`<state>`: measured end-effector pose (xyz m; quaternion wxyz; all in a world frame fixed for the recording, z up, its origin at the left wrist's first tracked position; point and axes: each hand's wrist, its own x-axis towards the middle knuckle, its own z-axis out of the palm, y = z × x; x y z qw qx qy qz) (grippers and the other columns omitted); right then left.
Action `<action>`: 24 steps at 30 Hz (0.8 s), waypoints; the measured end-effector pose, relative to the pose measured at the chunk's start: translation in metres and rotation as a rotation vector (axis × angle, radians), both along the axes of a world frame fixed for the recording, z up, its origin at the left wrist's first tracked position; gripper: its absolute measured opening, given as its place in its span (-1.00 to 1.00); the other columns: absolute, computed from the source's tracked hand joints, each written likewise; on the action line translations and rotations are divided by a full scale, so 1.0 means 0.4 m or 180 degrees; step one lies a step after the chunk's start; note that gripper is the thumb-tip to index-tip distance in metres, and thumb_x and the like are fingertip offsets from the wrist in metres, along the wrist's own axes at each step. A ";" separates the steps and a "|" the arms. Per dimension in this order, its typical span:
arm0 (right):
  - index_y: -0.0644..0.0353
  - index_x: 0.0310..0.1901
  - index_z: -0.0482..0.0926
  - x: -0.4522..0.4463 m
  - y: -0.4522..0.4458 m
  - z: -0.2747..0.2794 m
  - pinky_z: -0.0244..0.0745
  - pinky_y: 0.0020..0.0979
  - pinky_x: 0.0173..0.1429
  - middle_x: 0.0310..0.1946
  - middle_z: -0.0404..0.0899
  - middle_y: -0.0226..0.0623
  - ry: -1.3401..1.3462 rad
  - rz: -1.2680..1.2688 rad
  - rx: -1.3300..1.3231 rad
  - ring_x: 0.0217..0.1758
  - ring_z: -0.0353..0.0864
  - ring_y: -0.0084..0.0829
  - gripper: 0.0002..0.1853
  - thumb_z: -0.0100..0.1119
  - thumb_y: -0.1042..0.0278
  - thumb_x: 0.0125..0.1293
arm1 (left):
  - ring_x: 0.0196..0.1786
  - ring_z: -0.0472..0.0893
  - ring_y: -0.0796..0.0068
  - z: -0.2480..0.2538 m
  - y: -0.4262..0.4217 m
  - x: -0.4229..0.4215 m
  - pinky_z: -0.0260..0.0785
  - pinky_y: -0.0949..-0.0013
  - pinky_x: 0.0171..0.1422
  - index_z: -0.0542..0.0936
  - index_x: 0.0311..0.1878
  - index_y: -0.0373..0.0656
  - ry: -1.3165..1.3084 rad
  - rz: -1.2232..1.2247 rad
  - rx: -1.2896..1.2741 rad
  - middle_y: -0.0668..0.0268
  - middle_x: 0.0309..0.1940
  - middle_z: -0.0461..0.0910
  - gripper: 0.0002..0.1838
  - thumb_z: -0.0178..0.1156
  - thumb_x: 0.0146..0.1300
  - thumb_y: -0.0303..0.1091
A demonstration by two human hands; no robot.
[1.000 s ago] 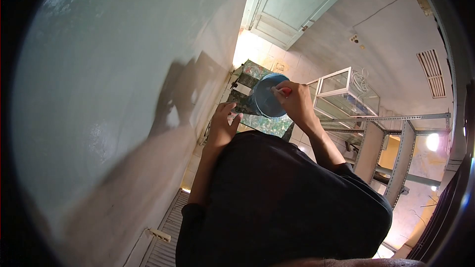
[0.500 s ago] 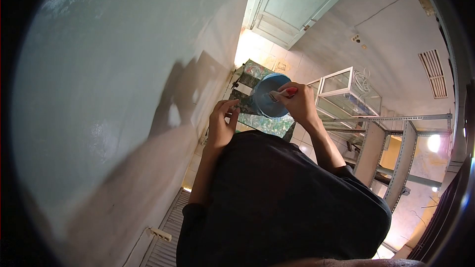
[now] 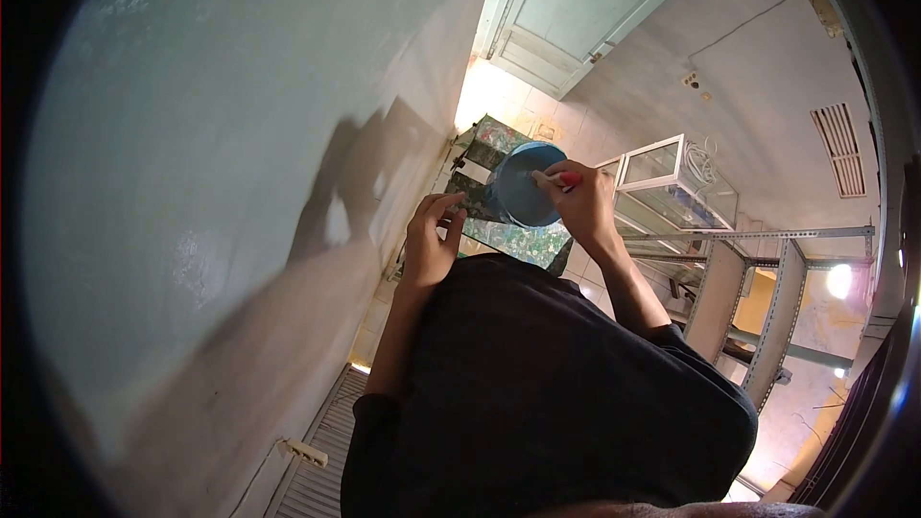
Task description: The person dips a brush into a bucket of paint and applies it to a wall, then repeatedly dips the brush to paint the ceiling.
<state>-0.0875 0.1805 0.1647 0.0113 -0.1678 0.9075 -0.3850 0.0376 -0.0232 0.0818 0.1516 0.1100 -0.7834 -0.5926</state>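
Note:
A small tool with a red handle (image 3: 572,178), perhaps a brush, is pinched in my right hand (image 3: 587,203) over the right side of a blue bucket (image 3: 526,194). Its far end points into the bucket and is partly hidden by my fingers. The bucket stands on a paint-spattered surface (image 3: 508,238). My left hand (image 3: 435,238) is left of the bucket, with its fingers bent and apart, holding nothing that I can see. Its fingertips are close to the dark edge of that surface.
A pale wall (image 3: 211,153) fills the left side. A light green door (image 3: 571,14) stands open at the top. On the right are a white-framed glass case (image 3: 655,165) with coiled cable and metal shelving (image 3: 726,297). A power strip (image 3: 308,452) is at the lower left.
The red-handled tool in my right hand has tilted and shifted slightly right over the bucket. My left hand's fingers have drawn a little closer together.

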 end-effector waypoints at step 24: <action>0.43 -0.08 0.68 -0.055 0.192 -0.081 0.65 -0.48 -0.21 -0.36 0.75 -0.15 -0.1994 -0.0942 -0.2610 -0.35 0.75 -0.42 -0.81 0.32 0.47 0.37 | -0.28 0.68 0.41 0.040 0.006 0.014 0.54 0.35 -0.19 0.60 0.10 -0.28 0.0395 0.0223 -0.0136 0.13 -0.10 0.65 -0.75 0.31 0.39 -0.48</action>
